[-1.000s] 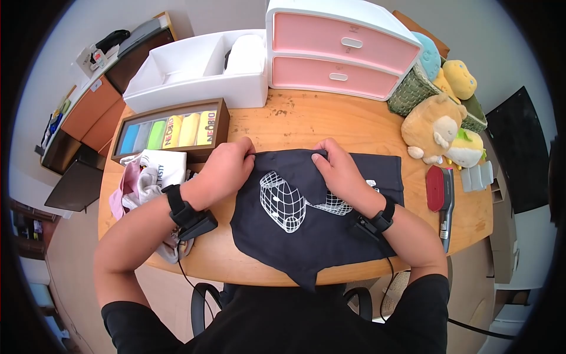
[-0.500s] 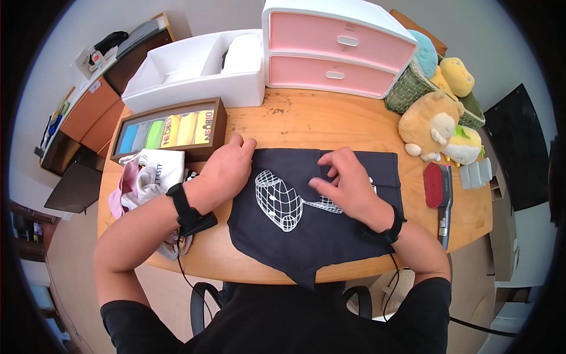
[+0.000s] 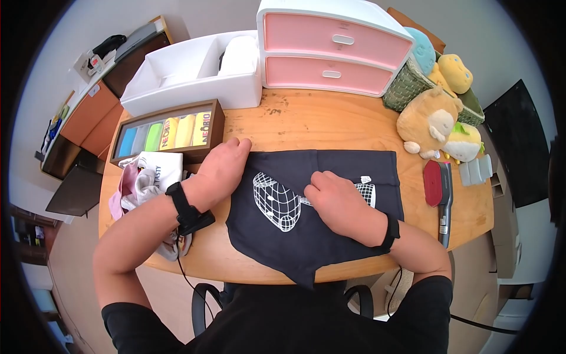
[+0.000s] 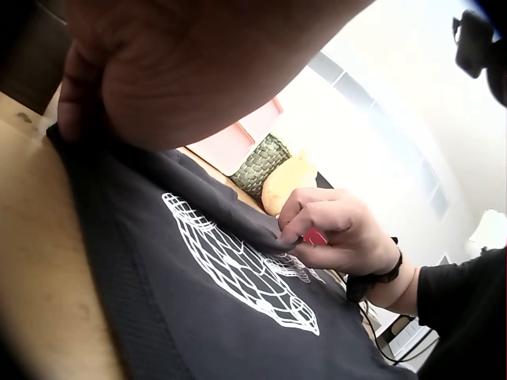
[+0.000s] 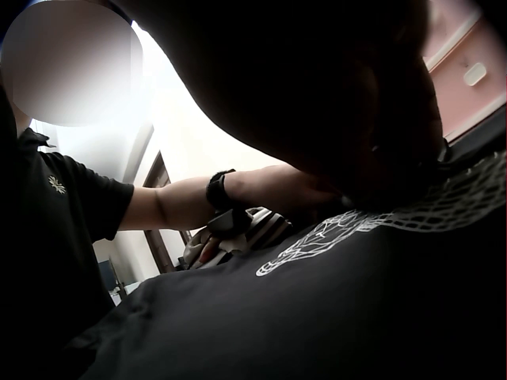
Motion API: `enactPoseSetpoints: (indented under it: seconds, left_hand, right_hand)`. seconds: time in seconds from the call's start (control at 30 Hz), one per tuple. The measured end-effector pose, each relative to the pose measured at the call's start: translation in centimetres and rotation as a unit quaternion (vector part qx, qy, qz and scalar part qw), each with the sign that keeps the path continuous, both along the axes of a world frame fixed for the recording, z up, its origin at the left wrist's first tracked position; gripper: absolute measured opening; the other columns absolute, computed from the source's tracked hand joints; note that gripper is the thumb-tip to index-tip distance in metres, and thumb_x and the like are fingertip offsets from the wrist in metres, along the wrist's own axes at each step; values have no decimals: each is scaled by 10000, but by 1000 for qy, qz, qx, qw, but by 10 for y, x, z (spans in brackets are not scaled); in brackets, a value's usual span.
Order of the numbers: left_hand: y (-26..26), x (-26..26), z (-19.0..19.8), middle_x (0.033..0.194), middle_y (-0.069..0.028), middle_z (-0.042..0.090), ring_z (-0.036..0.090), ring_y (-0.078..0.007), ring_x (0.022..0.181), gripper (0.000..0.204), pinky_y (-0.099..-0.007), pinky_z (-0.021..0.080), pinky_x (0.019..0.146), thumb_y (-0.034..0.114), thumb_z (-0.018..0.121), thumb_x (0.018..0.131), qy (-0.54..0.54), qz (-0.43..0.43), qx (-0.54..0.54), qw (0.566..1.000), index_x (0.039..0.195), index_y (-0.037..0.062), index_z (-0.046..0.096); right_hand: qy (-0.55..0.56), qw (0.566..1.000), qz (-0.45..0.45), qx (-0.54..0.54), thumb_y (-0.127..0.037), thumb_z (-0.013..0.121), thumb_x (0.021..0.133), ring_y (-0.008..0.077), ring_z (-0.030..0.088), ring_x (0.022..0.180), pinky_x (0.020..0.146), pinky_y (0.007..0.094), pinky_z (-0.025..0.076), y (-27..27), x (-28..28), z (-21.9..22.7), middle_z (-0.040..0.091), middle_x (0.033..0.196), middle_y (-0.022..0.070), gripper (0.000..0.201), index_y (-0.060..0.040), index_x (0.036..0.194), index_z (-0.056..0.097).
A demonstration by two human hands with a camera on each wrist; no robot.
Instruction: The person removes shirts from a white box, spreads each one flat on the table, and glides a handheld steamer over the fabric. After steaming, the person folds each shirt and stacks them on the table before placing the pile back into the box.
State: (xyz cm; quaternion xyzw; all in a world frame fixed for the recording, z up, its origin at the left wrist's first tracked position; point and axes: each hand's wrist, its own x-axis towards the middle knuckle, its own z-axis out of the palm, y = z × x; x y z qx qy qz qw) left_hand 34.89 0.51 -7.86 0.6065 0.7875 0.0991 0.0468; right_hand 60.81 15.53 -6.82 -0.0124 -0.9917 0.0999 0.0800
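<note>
A dark shirt [image 3: 268,248] with a white wire-grid print [image 3: 275,200] lies on the wooden table, its far part folded over toward the person. At its far left corner, the left hand [image 3: 223,168] grips the cloth; the head view hides most of those fingertips. The right hand [image 3: 339,200] pinches the folded edge near the middle of the shirt, over part of the print. In the left wrist view, the right hand's curled fingers [image 4: 313,218] meet at the raised fold. A small white label [image 3: 366,179] shows right of that hand.
Left of the shirt are a heap of clothes [image 3: 138,186] and a brown box [image 3: 219,121] of rolled coloured cloths. Behind stand a white bin [image 3: 194,97] and pink drawers [image 3: 330,35]. Plush toys [image 3: 427,121], a basket [image 3: 407,85] and a red-and-grey brush [image 3: 439,189] are on the right.
The right hand let go of the shirt's far edge, opened, moved toward the person and now pinches the fold lower down. The left hand stays at the far left corner.
</note>
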Motion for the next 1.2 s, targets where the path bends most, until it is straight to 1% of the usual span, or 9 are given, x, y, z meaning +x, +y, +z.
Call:
enactPoseSetpoints:
  seconds: [0.33, 0.47, 0.63, 0.83, 0.9, 0.97, 1.0, 1.1, 1.2]
  left_hand:
    - [-6, 19, 16, 1129, -222, 616, 659, -417, 1040, 286, -473, 556, 922, -56, 595, 879, 27, -21, 17, 999, 1161, -8, 597]
    - [-4, 22, 6, 1330, -238, 617, 614, -419, 1241, 392, -465, 530, 1052, 62, 675, 915, 7, -175, 35, 984, 1299, -5, 629]
    - [-14, 44, 4, 1617, -292, 443, 408, -491, 1509, 711, -529, 405, 1216, 409, 676, 1010, 49, -175, -37, 983, 1545, -25, 501]
    - [-33, 44, 5, 1628, -351, 389, 339, -533, 1534, 815, -558, 356, 1243, 503, 632, 1021, 86, -91, -71, 990, 1575, -62, 435]
    - [-44, 53, 10, 1623, -361, 387, 341, -535, 1532, 819, -563, 349, 1246, 484, 659, 1008, 85, -71, -67, 992, 1560, -79, 440]
    - [-60, 66, 15, 1558, -334, 466, 420, -533, 1481, 739, -548, 379, 1234, 324, 803, 905, 16, -163, 30, 986, 1466, -70, 525]
    - [-69, 74, 16, 1523, -317, 495, 466, -520, 1442, 709, -546, 407, 1211, 302, 818, 888, -38, -211, 33, 976, 1439, -50, 546]
    - [-96, 104, 8, 1462, -257, 555, 539, -450, 1389, 606, -518, 469, 1127, 251, 819, 864, -134, -317, 37, 938, 1378, 15, 601]
    - [-112, 128, -9, 1424, -217, 594, 593, -388, 1328, 473, -504, 484, 1075, 185, 708, 909, -56, -357, 82, 929, 1358, 60, 632]
  right_hand:
    - [-44, 998, -34, -30, -69, 695, 853, 323, 645, 940, 790, 458, 581, 13, 21, 13, 626, 1012, 136, 123, -7, 958, 698]
    - [31, 999, 2, -15, -182, 733, 905, 361, 608, 1222, 990, 463, 539, 27, 18, 8, 623, 1316, 192, 409, 1, 1267, 689]
    - [-56, 998, 11, 26, -376, 689, 1013, 396, 395, 1547, 1221, 502, 391, 25, 11, -11, 436, 1639, 254, 697, 62, 1523, 506]
    - [-94, 995, -30, 28, -394, 669, 1027, 408, 357, 1574, 1261, 511, 347, 34, 26, -8, 420, 1652, 267, 736, 114, 1524, 473]
    - [-40, 999, -1, -12, -284, 764, 950, 413, 443, 1501, 1212, 499, 407, 37, 45, -4, 504, 1566, 235, 610, 44, 1429, 580]
    - [-17, 998, 22, -61, -226, 816, 892, 413, 504, 1435, 1171, 495, 447, 32, 70, 13, 561, 1488, 213, 532, 1, 1344, 650]
    - [-12, 994, 31, -99, -177, 860, 809, 385, 575, 1302, 1088, 492, 489, 31, 84, 13, 612, 1351, 171, 446, -37, 1203, 704]
    - [-77, 989, 38, -122, -160, 856, 788, 359, 603, 1224, 1047, 484, 496, 30, 133, 22, 634, 1276, 149, 415, -31, 1157, 715]
    - [-46, 994, 21, -97, -146, 846, 783, 344, 615, 1191, 1017, 469, 503, 28, 179, 14, 647, 1251, 137, 396, -28, 1138, 716]
